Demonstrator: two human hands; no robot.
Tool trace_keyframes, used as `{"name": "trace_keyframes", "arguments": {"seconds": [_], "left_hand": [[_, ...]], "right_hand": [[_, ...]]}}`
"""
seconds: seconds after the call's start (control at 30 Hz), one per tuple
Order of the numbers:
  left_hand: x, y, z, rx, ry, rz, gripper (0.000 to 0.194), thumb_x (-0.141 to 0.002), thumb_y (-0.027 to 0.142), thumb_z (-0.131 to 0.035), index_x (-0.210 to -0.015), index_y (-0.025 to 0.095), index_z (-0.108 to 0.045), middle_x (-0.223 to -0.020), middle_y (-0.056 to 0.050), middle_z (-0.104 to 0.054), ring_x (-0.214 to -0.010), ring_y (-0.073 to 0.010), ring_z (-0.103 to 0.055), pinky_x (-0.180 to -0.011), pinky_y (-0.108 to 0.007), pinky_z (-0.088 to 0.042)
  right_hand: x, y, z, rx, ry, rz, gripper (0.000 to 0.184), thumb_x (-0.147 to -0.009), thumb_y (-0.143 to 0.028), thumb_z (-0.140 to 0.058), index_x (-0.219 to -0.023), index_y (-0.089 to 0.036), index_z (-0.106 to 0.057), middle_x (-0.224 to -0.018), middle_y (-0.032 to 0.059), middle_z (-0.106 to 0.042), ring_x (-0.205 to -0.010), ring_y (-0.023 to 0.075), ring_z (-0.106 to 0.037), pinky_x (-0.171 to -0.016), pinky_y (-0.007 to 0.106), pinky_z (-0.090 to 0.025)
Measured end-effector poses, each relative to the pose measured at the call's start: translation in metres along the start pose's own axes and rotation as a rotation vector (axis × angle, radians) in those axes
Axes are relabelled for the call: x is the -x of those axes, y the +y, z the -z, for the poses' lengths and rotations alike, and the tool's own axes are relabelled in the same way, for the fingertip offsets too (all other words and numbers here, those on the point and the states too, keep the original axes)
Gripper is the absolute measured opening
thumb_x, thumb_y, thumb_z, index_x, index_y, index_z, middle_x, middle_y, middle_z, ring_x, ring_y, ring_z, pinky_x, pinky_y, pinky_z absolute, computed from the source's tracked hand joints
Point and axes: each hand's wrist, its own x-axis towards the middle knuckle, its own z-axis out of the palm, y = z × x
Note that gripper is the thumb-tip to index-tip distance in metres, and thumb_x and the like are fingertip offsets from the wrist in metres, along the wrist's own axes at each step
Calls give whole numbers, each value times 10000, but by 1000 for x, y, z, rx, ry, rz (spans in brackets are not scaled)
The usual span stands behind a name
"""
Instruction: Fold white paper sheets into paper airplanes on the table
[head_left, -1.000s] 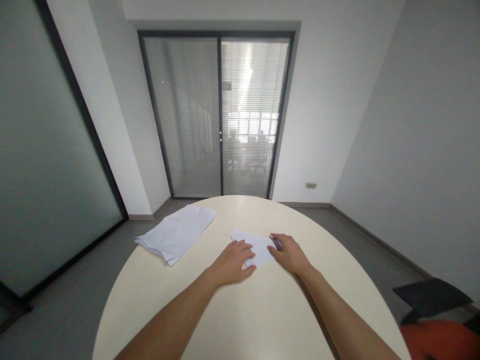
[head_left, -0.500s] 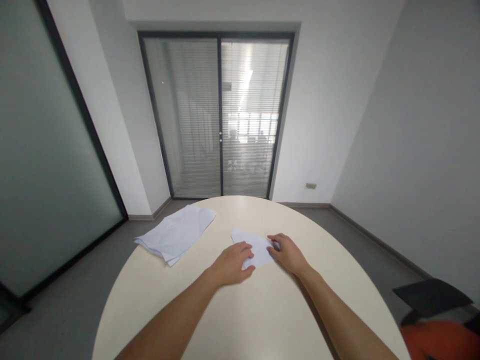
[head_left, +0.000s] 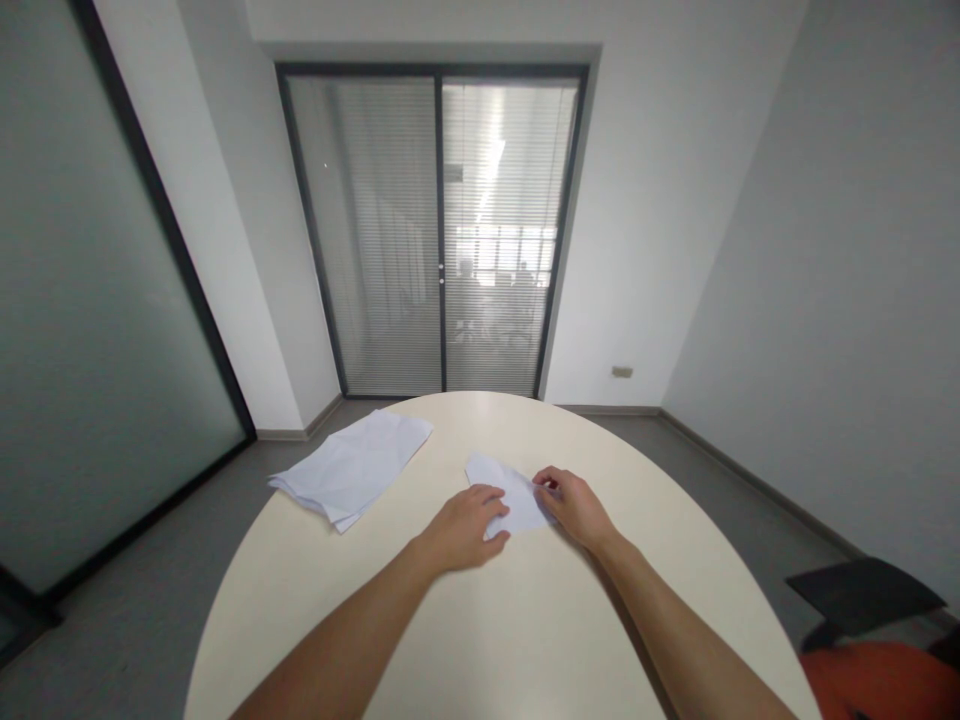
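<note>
A small white piece of paper point(head_left: 517, 498), with angled edges like a folded sheet, lies near the middle of the round table point(head_left: 510, 640). My left hand point(head_left: 466, 528) rests on its left part, fingers stretched out and apart, the thumb close to the paper's near edge. At the paper's right side, my right hand point(head_left: 574, 505) pinches the edge between thumb and curled fingers. That held corner is partly hidden by the fingers.
A loose stack of white paper sheets point(head_left: 360, 465) lies at the table's far left, overhanging the rim a little. An orange chair point(head_left: 877, 680) with a black armrest point(head_left: 866, 597) stands at the lower right. Beyond the table is a glass door point(head_left: 442, 230) with blinds.
The small paper has shifted and turned slightly under my hands. My right hand's fingers have closed more on its right edge. My left hand stays almost in place.
</note>
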Motion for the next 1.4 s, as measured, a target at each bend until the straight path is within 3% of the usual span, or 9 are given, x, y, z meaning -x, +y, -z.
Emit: {"name": "trace_keyframes", "arguments": {"seconds": [0.13, 0.27, 0.33, 0.5, 0.6, 0.93, 1.17, 1.4], "left_hand": [[-1, 1, 1, -1, -4, -1, 334, -892, 360, -588, -1188, 215, -642, -1346, -84, -588, -1264, -255, -504, -1096, -405, -413], [-2, 2, 3, 1, -7, 7, 331, -881, 349, -612, -1184, 218, -641, -1329, -86, -581, -1250, -254, -509, -1089, -404, -425], [-1, 3, 3, 3, 4, 8, 326, -869, 336, -632, -1172, 215, -645, -1422, -97, -506, -1317, -270, -457, -1111, -426, -406], [0, 3, 5, -1, 43, -31, 298, -845, 289, -668, -1118, 171, -651, -1637, -114, -160, -1503, -325, -155, -1184, -497, -297], [-1, 3, 6, -4, 33, -39, 271, -847, 279, -660, -1096, 175, -635, -1653, -102, -109, -1518, -324, -86, -1178, -526, -294], [-3, 2, 3, -1, 39, -12, 259, -843, 310, -656, -1077, 201, -641, -1534, -95, -406, -1474, -297, -248, -1185, -490, -297], [-3, 5, 8, -64, 71, -33, 237, -842, 345, -656, -1030, 200, -657, -1390, -120, -526, -1458, -317, -265, -1189, -504, -246], [-3, 7, 6, -58, 60, 8, 254, -855, 386, -644, -1052, 225, -656, -1230, -83, -603, -1249, -272, -501, -1207, -517, -165]], "right_hand": [[-1, 1, 0, 4, 21, 17, 296, -865, -296, -514, -1088, -208, -687, -993, 62, -720, -919, 220, -641, -843, 327, -475], [-1, 1, -1, 1, -51, 85, 315, -876, -318, -520, -1083, -207, -730, -1046, 79, -728, -965, 229, -651, -876, 328, -479], [0, -1, 0, 15, -84, 92, 306, -880, -318, -522, -1065, -210, -742, -1046, 78, -737, -972, 233, -658, -878, 329, -484], [3, -8, 2, 38, -125, 103, 324, -884, -281, -528, -1133, -234, -730, -1092, 66, -741, -992, 232, -665, -896, 336, -491], [4, -10, 2, 42, -135, 136, 338, -872, -253, -528, -1141, -238, -733, -1092, 66, -742, -990, 234, -664, -896, 341, -496], [6, -15, 2, -1, -172, 182, 383, -848, -236, -535, -1184, -225, -720, -1157, 65, -730, -1065, 248, -637, -976, 375, -470], [7, -16, 2, 12, -188, 236, 381, -852, -252, -553, -1195, -221, -717, -1192, 64, -717, -1110, 244, -620, -1005, 368, -455], [8, -23, 5, 8, -217, 254, 338, -921, -378, -523, -1116, -232, -757, -1148, 74, -735, -1084, 247, -632, -988, 366, -464]]}}
